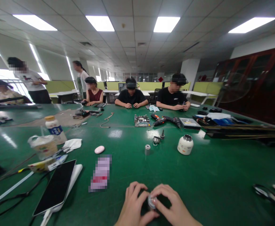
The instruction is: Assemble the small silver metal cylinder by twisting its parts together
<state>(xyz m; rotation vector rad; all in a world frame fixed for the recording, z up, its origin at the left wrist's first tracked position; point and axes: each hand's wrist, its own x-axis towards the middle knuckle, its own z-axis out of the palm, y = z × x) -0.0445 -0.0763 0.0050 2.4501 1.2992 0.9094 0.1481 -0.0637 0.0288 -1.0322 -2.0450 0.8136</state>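
At the near edge of the green table point(205, 175), a small round silver metal piece point(151, 201) is between my hands. My left hand point(136, 202) curls around its left side, thumb low in front. My right hand point(167, 201) grips it from the right, with the thumb on its face. Part of the piece is hidden by fingers. Farther out stand a small grey cylinder point(147, 149), a shiny metal part with a ring point(156, 140) and a thin dark fitting point(162, 135). To their right is a cream, lidless bottle point(185, 145) with a metal neck.
A tablet point(57, 185) with a cable, a drink bag point(43, 147) and a capped bottle point(55, 128) are on the left. A pink oval object point(99, 149) lies mid-table. Beyond are a circuit board point(142, 121) and power drills point(172, 121). Several people sit or stand across.
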